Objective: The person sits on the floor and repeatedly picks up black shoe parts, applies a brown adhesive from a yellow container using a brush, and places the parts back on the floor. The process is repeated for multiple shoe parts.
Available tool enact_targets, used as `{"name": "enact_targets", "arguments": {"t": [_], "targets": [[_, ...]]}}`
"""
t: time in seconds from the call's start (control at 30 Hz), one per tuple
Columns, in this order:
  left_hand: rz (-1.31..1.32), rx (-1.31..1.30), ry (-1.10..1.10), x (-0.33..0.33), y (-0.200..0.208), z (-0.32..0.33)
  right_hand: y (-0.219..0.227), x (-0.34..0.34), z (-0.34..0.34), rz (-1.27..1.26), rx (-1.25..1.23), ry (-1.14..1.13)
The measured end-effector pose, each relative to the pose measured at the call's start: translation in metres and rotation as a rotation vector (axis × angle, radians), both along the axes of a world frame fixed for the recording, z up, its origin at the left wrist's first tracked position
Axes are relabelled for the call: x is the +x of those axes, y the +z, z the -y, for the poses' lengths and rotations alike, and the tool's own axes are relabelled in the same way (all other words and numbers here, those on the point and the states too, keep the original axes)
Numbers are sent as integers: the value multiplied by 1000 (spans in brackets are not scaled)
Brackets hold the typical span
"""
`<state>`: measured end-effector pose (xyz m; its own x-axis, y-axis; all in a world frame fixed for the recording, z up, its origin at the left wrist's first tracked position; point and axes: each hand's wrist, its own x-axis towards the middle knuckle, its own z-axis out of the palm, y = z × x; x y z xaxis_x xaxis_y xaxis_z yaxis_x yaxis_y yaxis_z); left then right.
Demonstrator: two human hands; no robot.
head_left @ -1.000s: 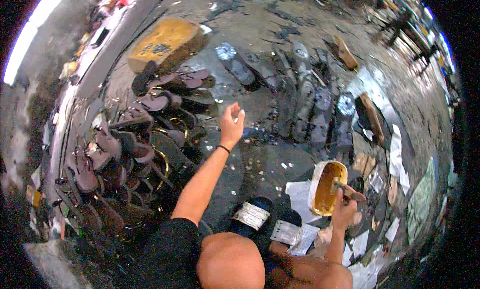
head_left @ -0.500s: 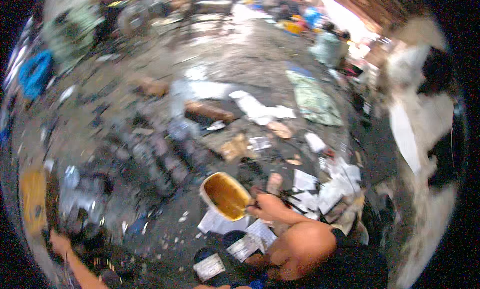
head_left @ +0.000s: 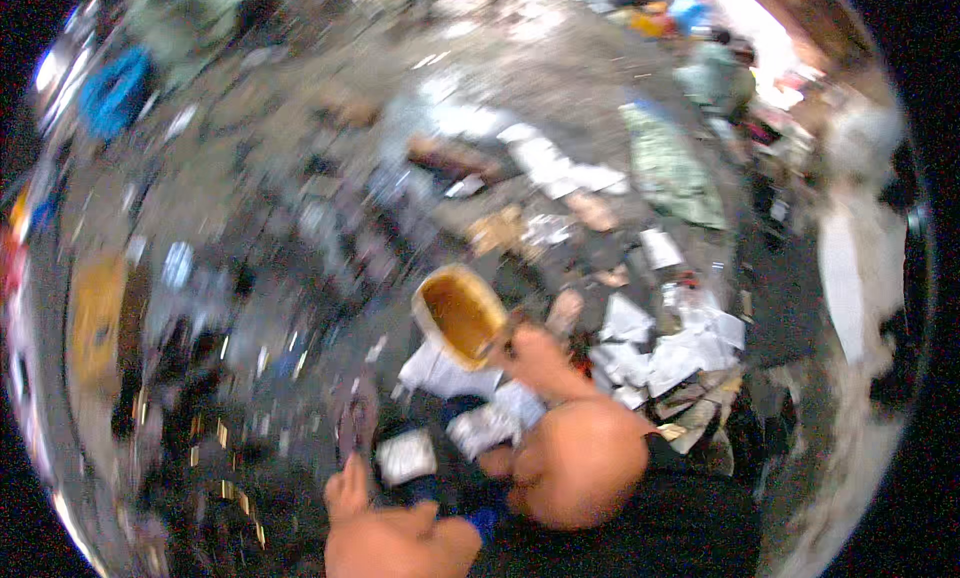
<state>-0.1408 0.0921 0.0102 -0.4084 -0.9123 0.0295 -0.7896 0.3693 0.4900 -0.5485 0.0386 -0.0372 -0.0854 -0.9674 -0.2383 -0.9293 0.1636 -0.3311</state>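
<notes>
My right hand point(head_left: 530, 353) grips the near right edge of a plastic tub point(head_left: 425, 313) with a pale rim and a yellow-brown inside. The tub is tilted, its opening facing up, above the littered ground. Lower down, my left hand point(head_left: 348, 493) is smeared by motion. From its fingertips a long, dark reddish tool point(head_left: 355, 418) points away from me, perhaps pliers; its exact kind is blurred. Just right of that tool lie a dark piece with a white top point(head_left: 405, 456) and another white-topped piece point(head_left: 485, 430). White paper point(head_left: 440, 368) lies under the tub.
Loose white sheets point(head_left: 690, 358) lie to the right, near a pale wall point(head_left: 855, 268). A green sack point(head_left: 670, 168) lies farther off. Dark scrap point(head_left: 290, 268) covers the left, with a yellow block point(head_left: 97, 318) and a blue ring point(head_left: 115, 93). A person point(head_left: 715, 78) is far right.
My left hand has come from the far left to the lower middle with the dark reddish tool. My right hand still holds the tub. The whole view has shifted up and rightward.
</notes>
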Motion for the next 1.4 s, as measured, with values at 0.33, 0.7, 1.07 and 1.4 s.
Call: {"name": "enact_targets", "arguments": {"t": [0.33,0.7,1.07,1.4], "targets": [[-108,110,182,-73,-156,5,18,3,-19,1025,270,-190],[-1741,836,813,-119,-78,94,17,126,87,828,-482,210],[-1737,638,750,-128,-66,95,28,115,63,748,-612,285],[-1211,870,790,-83,-93,67,28,121,55,1734,265,-361]]}}
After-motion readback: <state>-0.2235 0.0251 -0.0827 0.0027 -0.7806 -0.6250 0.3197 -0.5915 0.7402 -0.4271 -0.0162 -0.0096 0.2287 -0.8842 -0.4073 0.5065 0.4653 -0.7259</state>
